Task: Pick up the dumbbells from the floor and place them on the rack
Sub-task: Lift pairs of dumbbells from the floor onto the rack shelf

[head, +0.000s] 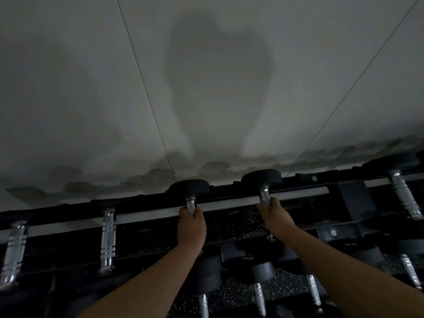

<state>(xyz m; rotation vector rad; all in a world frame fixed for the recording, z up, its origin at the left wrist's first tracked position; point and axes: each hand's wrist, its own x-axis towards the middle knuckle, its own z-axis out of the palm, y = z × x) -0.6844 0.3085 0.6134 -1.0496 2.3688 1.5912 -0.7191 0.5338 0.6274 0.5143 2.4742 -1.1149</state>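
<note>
Two dumbbells (189, 189), handles inside curled fingers (183, 212)

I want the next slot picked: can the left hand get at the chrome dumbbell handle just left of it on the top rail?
Probably not yet: the left hand is shut on its own dumbbell handle. The neighbouring chrome handle lies uncovered.

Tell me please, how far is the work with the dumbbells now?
Done: several dumbbells, such as the chrome-handled one on the left, already lie on the rack. In hand: the left hand and the right hand each grip a dumbbell handle at the top tier, apparently seating them. Left: letting go; the floor is not visible, so remaining dumbbells are unknown.
</note>
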